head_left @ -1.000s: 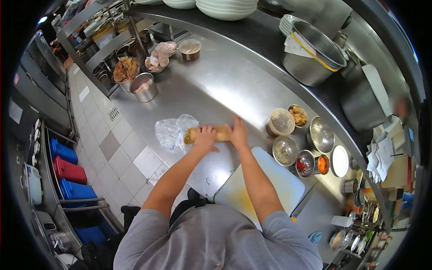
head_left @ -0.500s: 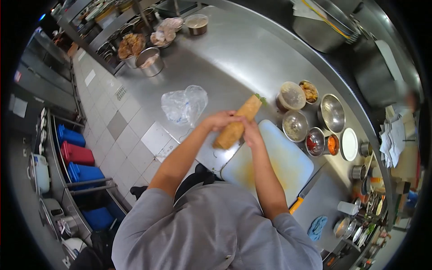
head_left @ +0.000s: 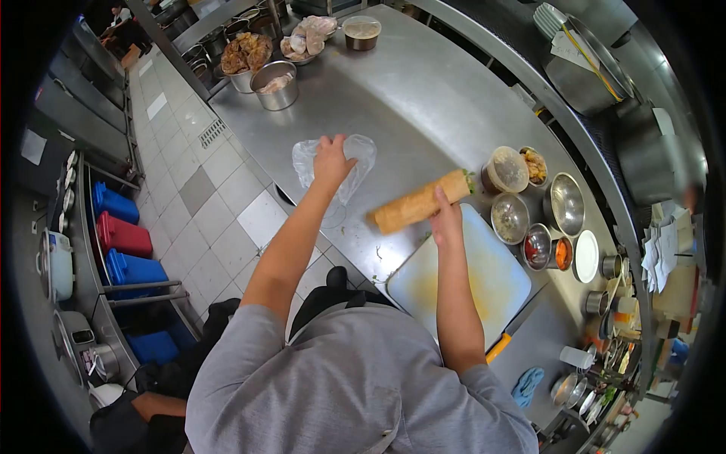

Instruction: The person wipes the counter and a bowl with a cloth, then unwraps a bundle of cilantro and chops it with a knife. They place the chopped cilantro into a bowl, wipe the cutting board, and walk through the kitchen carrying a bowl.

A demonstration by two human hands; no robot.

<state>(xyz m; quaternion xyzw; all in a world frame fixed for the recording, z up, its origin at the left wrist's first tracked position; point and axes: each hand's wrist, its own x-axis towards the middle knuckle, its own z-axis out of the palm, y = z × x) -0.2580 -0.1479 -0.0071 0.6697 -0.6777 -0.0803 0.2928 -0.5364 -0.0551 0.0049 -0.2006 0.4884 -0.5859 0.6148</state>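
Apparently right-hand fingers (head_left: 445, 219) grip wrap (head_left: 420, 201); left hand (head_left: 333, 159) on bag (head_left: 333, 170).

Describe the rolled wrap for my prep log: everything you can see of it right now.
The wrap is a long, tightly rolled cylinder with a golden-tan, lightly browned skin that looks like flatbread. A bit of green filling shows at its far end, near the lidded tub. It lies slanted above the steel counter, near the far edge of the white cutting board. The right hand grips it from below near the middle; the left hand is off it, on the plastic bag.
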